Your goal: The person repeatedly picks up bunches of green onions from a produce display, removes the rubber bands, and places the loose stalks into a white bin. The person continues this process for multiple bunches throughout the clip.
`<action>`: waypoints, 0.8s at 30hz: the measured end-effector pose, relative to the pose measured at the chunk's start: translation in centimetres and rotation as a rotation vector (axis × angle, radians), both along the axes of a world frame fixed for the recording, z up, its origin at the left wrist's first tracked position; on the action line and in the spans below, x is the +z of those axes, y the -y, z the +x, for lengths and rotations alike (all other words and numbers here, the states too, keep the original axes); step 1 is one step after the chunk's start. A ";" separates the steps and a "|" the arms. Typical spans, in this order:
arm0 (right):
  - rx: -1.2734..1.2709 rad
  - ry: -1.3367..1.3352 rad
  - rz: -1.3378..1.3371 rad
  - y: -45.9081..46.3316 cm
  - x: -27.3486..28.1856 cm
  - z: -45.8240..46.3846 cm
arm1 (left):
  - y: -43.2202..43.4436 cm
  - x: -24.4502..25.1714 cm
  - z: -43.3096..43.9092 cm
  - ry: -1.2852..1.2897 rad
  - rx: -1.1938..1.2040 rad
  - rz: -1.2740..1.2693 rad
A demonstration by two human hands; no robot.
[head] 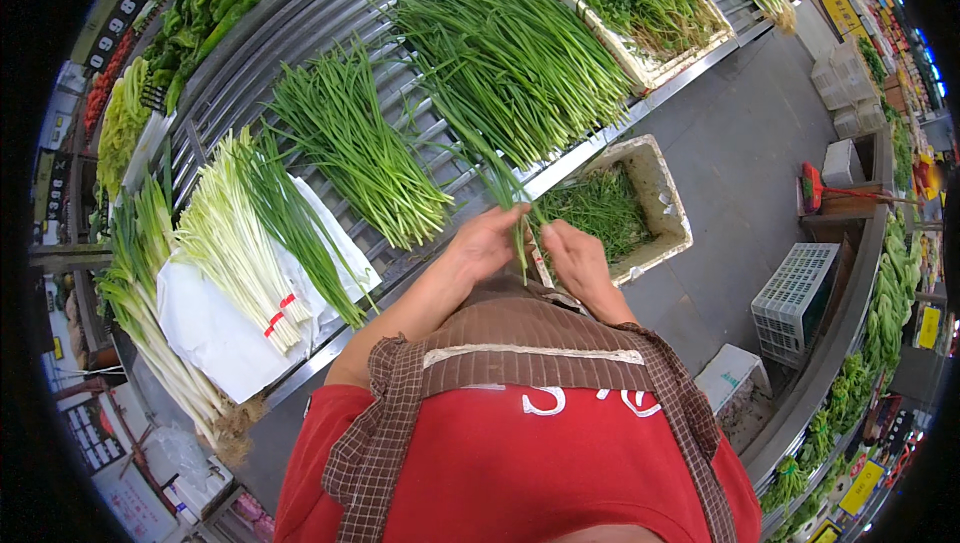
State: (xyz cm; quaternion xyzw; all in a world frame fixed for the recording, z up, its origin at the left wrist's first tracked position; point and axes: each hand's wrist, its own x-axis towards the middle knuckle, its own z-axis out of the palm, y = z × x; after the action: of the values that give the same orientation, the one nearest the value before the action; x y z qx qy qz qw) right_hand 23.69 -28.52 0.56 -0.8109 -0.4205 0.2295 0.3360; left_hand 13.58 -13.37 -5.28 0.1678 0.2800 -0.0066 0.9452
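My left hand (491, 239) is closed around a few green garlic chives (499, 174) near the metal edge of the rack. Close beside it on the right, my right hand (579, 258) has its fingertips pinched at the same stalks. A large heap of garlic chives (517, 62) lies on the slatted metal rack just beyond. To its left is a smaller chive pile (360, 145). Further left, pale yellow chives (236, 235) with red bands and another green bunch (300, 224) rest on white paper (217, 329).
Below the rack edge, a dirty foam box (667, 220) holds loose green scraps (600, 213). Another foam box (646, 77) of leafy greens stands on the rack. Leeks (161, 340) lie far left. A white crate (791, 303) and a red dustpan (811, 186) are at right.
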 end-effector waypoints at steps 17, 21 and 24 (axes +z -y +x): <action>-0.226 -0.910 0.106 8.5 -4.1 3.1 | 1.0 6.6 -2.6 -0.015 -0.419 0.459; 0.072 -1.373 0.242 -0.6 -0.4 1.1 | 0.9 7.8 -1.9 0.111 -0.587 0.864; -0.050 -1.451 0.286 -4.9 2.4 1.5 | -0.5 8.4 -2.7 0.028 -0.593 0.823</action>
State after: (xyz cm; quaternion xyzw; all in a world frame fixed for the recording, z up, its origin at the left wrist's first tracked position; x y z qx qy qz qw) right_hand 25.21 -23.65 3.01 -0.4130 -0.0998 0.6430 0.6372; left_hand 10.85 -12.83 3.09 0.5988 0.1871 -0.1615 0.7618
